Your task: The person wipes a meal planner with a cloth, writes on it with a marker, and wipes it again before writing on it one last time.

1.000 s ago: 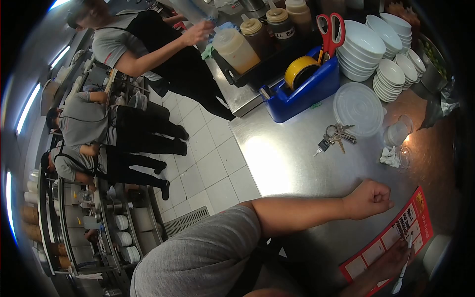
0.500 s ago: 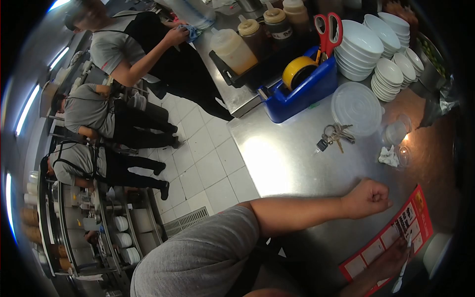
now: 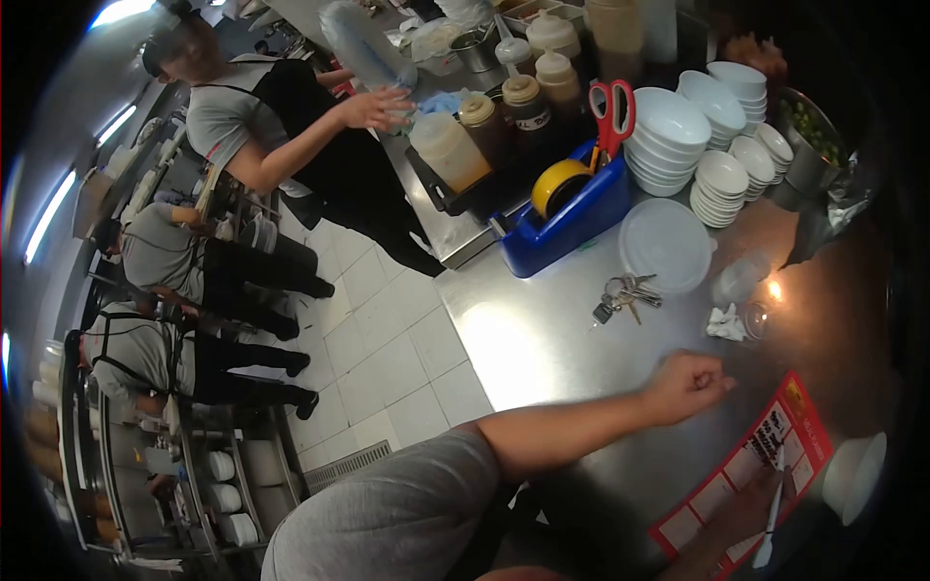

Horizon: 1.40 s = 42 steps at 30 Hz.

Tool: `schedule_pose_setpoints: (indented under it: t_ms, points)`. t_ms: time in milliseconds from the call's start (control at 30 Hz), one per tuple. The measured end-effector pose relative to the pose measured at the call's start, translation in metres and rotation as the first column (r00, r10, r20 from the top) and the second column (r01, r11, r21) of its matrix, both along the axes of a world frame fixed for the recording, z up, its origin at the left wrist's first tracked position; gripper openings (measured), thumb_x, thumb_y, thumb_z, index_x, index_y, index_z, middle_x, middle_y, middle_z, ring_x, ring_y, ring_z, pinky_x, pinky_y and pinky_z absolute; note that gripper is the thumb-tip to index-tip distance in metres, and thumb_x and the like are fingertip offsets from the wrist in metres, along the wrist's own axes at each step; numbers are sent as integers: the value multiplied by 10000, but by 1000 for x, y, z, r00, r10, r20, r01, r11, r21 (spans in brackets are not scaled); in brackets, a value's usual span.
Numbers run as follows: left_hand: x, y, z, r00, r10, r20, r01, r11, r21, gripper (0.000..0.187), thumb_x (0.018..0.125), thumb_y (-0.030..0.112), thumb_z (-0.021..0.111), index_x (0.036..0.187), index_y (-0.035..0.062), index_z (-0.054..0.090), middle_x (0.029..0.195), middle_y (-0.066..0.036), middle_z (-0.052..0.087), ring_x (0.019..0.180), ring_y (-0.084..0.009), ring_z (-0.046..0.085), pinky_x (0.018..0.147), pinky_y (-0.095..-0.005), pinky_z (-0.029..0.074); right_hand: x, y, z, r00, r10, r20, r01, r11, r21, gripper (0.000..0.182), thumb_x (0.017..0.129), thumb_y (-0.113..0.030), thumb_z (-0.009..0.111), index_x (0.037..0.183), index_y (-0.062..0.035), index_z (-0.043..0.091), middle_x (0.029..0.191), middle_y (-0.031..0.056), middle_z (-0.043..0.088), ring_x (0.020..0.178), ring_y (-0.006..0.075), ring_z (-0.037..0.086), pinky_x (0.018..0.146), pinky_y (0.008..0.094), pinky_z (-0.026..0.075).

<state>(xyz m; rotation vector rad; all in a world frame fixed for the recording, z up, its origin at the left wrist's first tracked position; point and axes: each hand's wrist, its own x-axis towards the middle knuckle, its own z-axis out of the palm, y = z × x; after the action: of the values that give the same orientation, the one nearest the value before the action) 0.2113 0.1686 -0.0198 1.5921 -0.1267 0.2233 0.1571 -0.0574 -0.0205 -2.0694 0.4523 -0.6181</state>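
My left hand [image 3: 690, 387] is closed in a loose fist, its forearm resting on the steel counter. Nothing shows between its fingers. Lower down, my right hand [image 3: 751, 508] is closed round a slim white pen [image 3: 774, 518], whose tip meets the paper. Under that hand lies a long red-bordered sheet [image 3: 802, 412] with white boxes, slanting across the counter. Dark handwriting fills one of its upper boxes. Part of the sheet is covered by my hand and wrist.
On the counter are keys [image 3: 628, 296], a round plastic lid [image 3: 665, 246], crumpled tissue [image 3: 726, 323], a blue tape dispenser [image 3: 562, 232] with red scissors [image 3: 612, 116], stacked white bowls [image 3: 668, 136] and squeeze bottles [image 3: 450, 150]. A white bowl [image 3: 854, 476] stands right of the sheet. Co-workers [image 3: 281, 126] stand at left.
The view has shifted, so counter items sit lower and further left. The nearest co-worker's hand has come off the blue cloth, fingers spread. My right hand still holds the pen on the sheet.
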Motion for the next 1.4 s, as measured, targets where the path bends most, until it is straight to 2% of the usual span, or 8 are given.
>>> schedule_pose_setpoints:
  t_ms: [167, 233, 433, 567, 733, 967, 1333, 1400]
  points:
    - [3, -3, -9, 998, 64, -24, -65, 997, -49, 311, 852, 125, 682, 622, 57, 485, 499, 32, 343, 491, -51, 304, 443, -262, 258, -1, 5, 4, 999, -23, 43, 14, 982, 189, 245, 911, -87, 583, 1108, 59, 580, 1024, 147, 603, 901, 220, 593, 775, 314, 495]
    - [6, -4, -12, 996, 86, -23, -88, 994, -65, 303, 858, 131, 677, 630, 57, 493, 501, 36, 339, 494, -51, 304, 445, -263, 262, -2, -2, -4, 997, 25, 68, -35, 988, 152, 240, 907, -77, 589, 1103, 61, 583, 1036, 149, 605, 903, 218, 593, 773, 318, 499]
    - [32, -14, -1, 951, 310, -4, -304, 934, 188, 288, 859, 149, 673, 650, 33, 513, 496, -7, 415, 475, -73, 368, 449, -283, 313, -2, -5, -11, 979, 120, 168, -133, 989, 69, 243, 905, -80, 604, 1098, 67, 585, 1040, 158, 615, 914, 224, 599, 784, 317, 511]
    - [38, -18, -2, 965, 260, 16, -260, 958, 120, 303, 851, 165, 678, 636, 30, 513, 505, -36, 467, 462, -109, 423, 455, -295, 356, -4, 3, 1, 989, 68, 134, -87, 986, 141, 246, 904, -100, 614, 1079, 71, 592, 1043, 168, 624, 926, 239, 605, 803, 314, 512]
    - [38, -13, -2, 975, 215, 61, -219, 973, 71, 323, 854, 154, 668, 606, 34, 500, 511, -36, 476, 466, -102, 440, 457, -287, 370, 0, 5, 5, 987, 43, 155, -30, 996, -88, 256, 884, -92, 640, 1073, 75, 596, 1050, 171, 629, 940, 262, 602, 822, 332, 507]
    - [41, -10, 0, 990, 131, -46, -134, 988, -79, 340, 865, 140, 660, 599, 43, 471, 497, -21, 437, 461, -81, 395, 440, -281, 328, 15, 1, 18, 991, 50, 126, -25, 981, -195, 271, 892, -105, 619, 1103, 61, 575, 1084, 166, 607, 971, 265, 583, 847, 343, 488]
    - [42, -10, -13, 975, 209, 73, -215, 973, 89, 329, 849, 164, 667, 600, 49, 488, 496, -62, 453, 443, -138, 422, 443, -319, 352, 20, -10, 28, 994, 99, 55, -79, 955, -285, 298, 905, -125, 586, 1150, 39, 541, 1138, 158, 574, 1020, 269, 553, 885, 359, 458]
    - [44, -18, -21, 976, 216, 11, -216, 976, 37, 300, 832, 166, 676, 605, 48, 520, 511, -87, 491, 445, -164, 457, 451, -328, 374, 23, -15, 31, 991, 122, 48, -101, 944, -313, 303, 908, -128, 580, 1159, 35, 535, 1147, 157, 568, 1029, 270, 547, 892, 362, 453]
